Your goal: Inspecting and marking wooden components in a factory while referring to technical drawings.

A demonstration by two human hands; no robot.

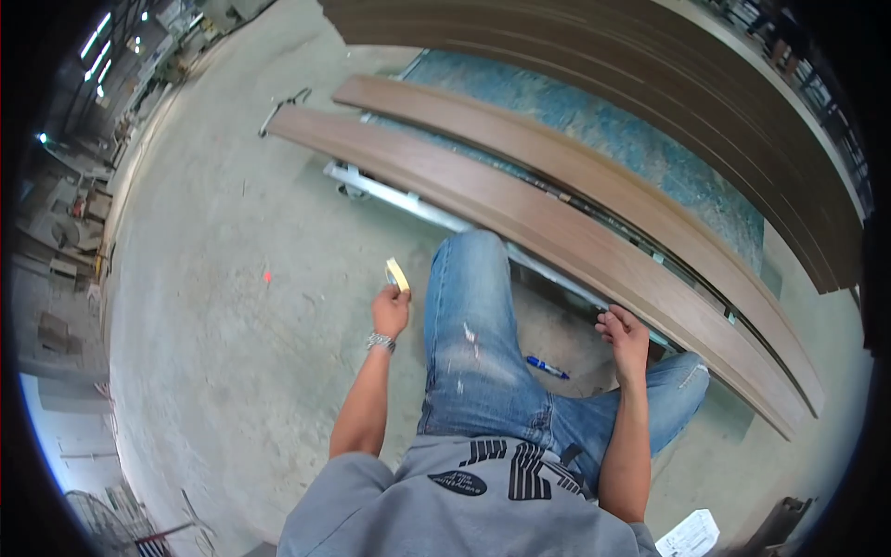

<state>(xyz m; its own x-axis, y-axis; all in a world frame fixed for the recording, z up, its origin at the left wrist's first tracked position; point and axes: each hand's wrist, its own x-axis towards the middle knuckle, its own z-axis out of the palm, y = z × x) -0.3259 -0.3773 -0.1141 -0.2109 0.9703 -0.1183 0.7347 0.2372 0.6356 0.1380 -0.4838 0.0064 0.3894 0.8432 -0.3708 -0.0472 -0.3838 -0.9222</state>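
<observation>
My left hand (391, 313) pinches a small curved pale yellow strip (397, 275), held up to the left of my bent knee. Its exact kind I cannot make out. My right hand (624, 334) is at the near edge of a long brown wooden board (464, 186), its fingers curled together. Whether the fingertips touch the board or hold something small is unclear. A second brown board (557, 158) lies just beyond, roughly parallel, with a narrow gap between them. On the floor between my legs lies a blue marker pen (548, 368).
Beneath the boards runs a pale metal frame (399, 197) with a caster. Behind them is a blue mottled sheet (594, 102), then a stack of dark brown boards (650, 74). White paper (689, 535) lies at lower right. A red spot (267, 277) marks the concrete floor.
</observation>
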